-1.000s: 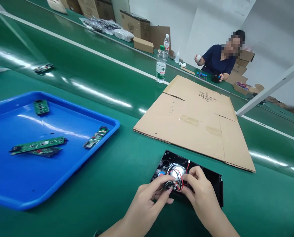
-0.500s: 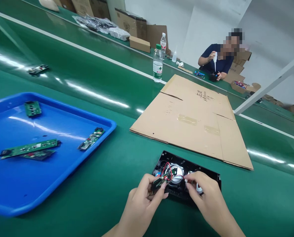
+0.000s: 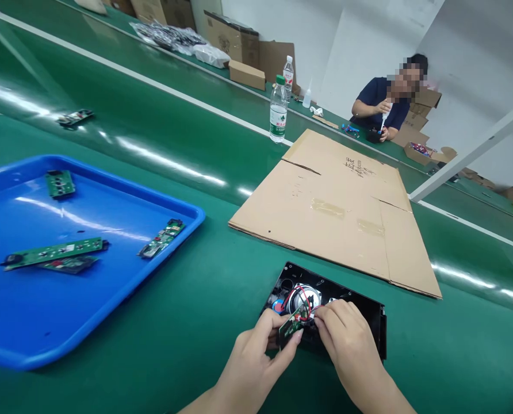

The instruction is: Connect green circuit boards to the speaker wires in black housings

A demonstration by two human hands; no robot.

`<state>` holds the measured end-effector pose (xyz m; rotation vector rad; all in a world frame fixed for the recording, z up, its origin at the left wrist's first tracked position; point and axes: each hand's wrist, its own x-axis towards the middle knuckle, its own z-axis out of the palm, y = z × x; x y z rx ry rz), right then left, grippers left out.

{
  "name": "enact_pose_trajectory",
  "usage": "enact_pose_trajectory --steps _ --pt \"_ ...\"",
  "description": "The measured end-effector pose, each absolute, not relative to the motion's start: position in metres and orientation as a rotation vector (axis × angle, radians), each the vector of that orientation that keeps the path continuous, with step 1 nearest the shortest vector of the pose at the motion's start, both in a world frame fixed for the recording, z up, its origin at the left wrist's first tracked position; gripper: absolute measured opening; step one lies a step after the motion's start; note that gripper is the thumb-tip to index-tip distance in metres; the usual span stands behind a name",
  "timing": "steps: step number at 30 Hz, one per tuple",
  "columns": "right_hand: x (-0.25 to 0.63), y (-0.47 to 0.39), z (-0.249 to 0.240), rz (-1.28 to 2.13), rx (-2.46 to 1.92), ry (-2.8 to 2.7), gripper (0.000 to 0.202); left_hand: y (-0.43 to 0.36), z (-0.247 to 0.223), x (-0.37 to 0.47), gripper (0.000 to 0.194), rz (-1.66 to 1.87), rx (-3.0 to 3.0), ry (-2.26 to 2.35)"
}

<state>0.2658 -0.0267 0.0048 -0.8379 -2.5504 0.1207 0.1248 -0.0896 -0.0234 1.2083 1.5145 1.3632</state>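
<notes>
A small green circuit board (image 3: 291, 325) with red and black wires is gripped by my left hand (image 3: 256, 356), tilted between thumb and fingers. Close beside it, my right hand (image 3: 351, 339) pinches a small white wire connector (image 3: 312, 315), mostly hidden by the fingertips. Whether the connector touches the board I cannot tell. Both hands are over an open black plastic housing (image 3: 364, 310) lying on the green bench. Inside the housing sits a round silver speaker (image 3: 302, 296), with a blue-and-red round part (image 3: 278, 305) to its left. My right hand covers the housing's middle.
On the left, a blue tray (image 3: 153, 276) carries several circuit boards (image 3: 60, 184). A flat cardboard sheet (image 3: 338, 207) lies beyond the housing. One more board (image 3: 75, 118) and a water bottle (image 3: 278, 112) stand farther off. Across the bench, a person (image 3: 377, 103) holds a white bottle.
My right hand has moved left with the connector, up to the circuit board. My left hand has shifted slightly right and turned the board. The person opposite has lowered the white bottle.
</notes>
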Motion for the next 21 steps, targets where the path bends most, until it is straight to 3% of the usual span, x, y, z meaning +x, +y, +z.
enact_pose_trajectory --steps 11,21 --pt "0.266 -0.026 0.003 -0.079 -0.796 -2.615 0.022 -0.092 -0.018 0.124 0.011 1.301 1.366 1.518" --pt "0.274 -0.022 0.007 0.077 -0.899 -2.484 0.011 -0.086 -0.013 0.116 0.015 1.118 1.146 1.268"
